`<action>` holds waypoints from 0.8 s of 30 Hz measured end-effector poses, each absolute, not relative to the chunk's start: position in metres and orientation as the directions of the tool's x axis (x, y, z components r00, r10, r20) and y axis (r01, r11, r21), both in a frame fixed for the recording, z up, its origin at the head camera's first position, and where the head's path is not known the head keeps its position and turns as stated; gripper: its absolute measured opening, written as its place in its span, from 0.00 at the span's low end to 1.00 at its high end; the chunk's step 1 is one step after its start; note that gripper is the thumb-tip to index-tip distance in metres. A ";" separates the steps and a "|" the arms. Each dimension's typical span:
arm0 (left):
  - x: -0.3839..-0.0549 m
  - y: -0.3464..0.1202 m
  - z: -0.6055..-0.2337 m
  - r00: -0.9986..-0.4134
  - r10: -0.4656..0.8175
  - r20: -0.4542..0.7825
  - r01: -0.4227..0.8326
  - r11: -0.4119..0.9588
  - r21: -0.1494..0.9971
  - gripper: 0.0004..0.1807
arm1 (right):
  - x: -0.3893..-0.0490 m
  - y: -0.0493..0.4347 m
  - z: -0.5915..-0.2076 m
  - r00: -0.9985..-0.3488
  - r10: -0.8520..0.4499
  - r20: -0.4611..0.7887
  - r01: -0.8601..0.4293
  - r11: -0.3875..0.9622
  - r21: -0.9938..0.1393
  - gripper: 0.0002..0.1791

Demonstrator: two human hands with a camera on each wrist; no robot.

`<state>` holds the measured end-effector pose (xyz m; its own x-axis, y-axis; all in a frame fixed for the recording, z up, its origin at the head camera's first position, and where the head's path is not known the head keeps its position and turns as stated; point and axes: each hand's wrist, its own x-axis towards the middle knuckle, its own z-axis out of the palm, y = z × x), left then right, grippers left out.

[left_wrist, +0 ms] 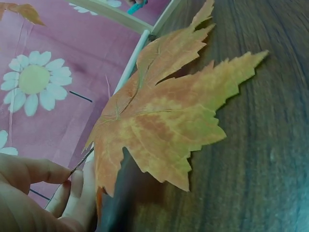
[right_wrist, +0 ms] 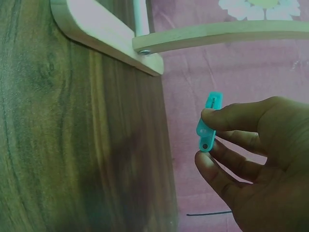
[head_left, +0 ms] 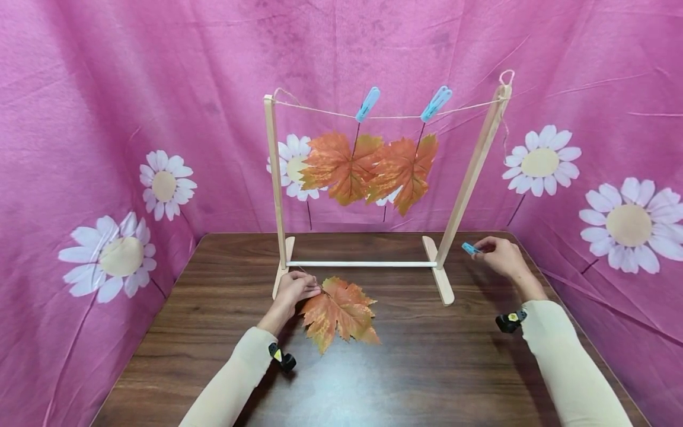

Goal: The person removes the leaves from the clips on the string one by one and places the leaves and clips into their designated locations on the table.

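Observation:
My left hand pinches the thin dark stem of an orange and yellow maple leaf over the near part of the table. In the left wrist view the leaf spreads out from the fingertips, tilted above the wood. Off to the right of the wooden stand, my right hand holds a small blue clothespin between thumb and fingers. The right wrist view shows this clothespin upright in the fingertips. Two similar leaves, a left one and a right one, hang by their stems from a string.
Two blue clothespins, one left and one right, grip the string tied between the wooden posts. A white bar joins the stand's feet. Behind the brown table hangs a pink curtain with printed daisies.

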<state>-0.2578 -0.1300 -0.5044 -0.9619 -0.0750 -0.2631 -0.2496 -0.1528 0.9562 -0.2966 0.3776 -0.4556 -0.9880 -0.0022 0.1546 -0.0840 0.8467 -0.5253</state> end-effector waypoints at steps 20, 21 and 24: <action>-0.257 -0.133 -0.512 -0.944 -0.041 -0.327 -0.320 -0.133 0.938 0.11 | -0.307 0.382 -0.490 -0.999 0.015 0.042 -0.009 0.852 -0.523 0.17; -0.257 -0.133 -0.513 -0.943 -0.035 -0.330 -0.323 -0.127 0.938 0.12 | -0.307 0.382 -0.492 -0.999 0.020 0.038 -0.003 0.857 -0.516 0.17; -0.256 -0.135 -0.514 -0.940 -0.021 -0.342 -0.337 -0.110 0.935 0.13 | -0.307 0.381 -0.496 -0.999 0.023 0.023 0.008 0.862 -0.507 0.18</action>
